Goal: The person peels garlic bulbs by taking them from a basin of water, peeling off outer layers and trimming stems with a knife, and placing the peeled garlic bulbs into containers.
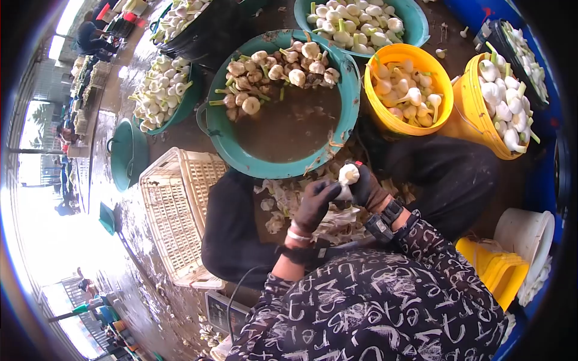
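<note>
My left hand (316, 206), in a dark glove, pinches the lower part of a white garlic bulb (348, 174). Gloved as well, my right hand (366, 188) closes on the bulb's right side. A small red spot shows by the right fingertips; what it belongs to I cannot make out. Under both hands lies a heap of garlic skins (337, 224) between my legs. Just beyond stands a big green tub (218, 129) holding brown water and unpeeled garlic bulbs (251, 106). To its right, a yellow bucket (446, 90) contains paler, cleaned bulbs.
A second yellow bucket (465, 111) at right is heaped with white garlic. More garlic fills a green basin (421, 30) behind and another basin (189, 99) at left. A cream plastic crate (171, 210) stands by my left leg. Someone sits far off (90, 39).
</note>
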### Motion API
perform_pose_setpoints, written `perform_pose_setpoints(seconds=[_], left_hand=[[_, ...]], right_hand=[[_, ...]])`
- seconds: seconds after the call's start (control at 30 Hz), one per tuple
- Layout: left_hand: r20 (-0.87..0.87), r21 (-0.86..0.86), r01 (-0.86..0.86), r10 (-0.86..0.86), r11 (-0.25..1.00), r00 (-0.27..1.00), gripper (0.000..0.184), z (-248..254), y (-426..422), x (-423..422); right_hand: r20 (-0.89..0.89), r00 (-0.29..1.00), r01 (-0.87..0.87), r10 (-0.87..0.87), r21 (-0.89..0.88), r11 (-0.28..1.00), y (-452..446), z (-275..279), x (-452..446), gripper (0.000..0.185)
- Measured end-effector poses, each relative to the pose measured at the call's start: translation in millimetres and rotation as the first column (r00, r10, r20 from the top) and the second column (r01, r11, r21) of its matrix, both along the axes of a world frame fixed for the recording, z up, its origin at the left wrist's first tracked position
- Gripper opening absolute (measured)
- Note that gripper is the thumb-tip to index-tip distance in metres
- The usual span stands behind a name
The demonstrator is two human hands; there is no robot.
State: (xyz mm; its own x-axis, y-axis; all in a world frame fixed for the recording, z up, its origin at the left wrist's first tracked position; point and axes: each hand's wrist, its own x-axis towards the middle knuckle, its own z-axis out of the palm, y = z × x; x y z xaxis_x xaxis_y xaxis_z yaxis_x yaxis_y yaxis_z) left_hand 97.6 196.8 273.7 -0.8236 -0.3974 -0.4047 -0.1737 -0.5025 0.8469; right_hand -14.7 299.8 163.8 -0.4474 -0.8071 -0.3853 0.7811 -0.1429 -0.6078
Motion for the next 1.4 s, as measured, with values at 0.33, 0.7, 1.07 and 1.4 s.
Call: perform_pose_setpoints(seconds=[0.33, 0.7, 1.07, 1.4], left_hand=[[0.603, -0.421, 0.355, -0.034, 0.835, 0.797, 0.051, -45.3, -104.6, 10.6], [0.357, -0.015, -0.469, 0.443, 0.883, 0.822, 0.056, -182.6, -349.5, -98.3], [-0.048, 0.318, -0.282, 0.312, 0.905, 0.949, 0.035, -196.2, -263.1, -71.0], [0.073, -0.535, 0.107, -0.080, 0.838, 0.994, 0.050, -29.2, -58.7, -38.8]], right_hand=[[0.071, 0.997, -0.044, 0.033, 0.157, 0.987, -4.3, 18.3, -19.6, 0.036], [-0.319, 0.948, 0.083, 0.025, 0.322, 0.943, -14.0, 20.0, -12.1, 0.021], [-0.022, 0.996, 0.089, -0.086, 0.297, 0.951, -19.6, 45.5, -20.5, 0.023], [-0.018, 0.986, 0.164, -0.163, 0.099, 0.981, 9.7, 91.6, -77.0, 0.050]])
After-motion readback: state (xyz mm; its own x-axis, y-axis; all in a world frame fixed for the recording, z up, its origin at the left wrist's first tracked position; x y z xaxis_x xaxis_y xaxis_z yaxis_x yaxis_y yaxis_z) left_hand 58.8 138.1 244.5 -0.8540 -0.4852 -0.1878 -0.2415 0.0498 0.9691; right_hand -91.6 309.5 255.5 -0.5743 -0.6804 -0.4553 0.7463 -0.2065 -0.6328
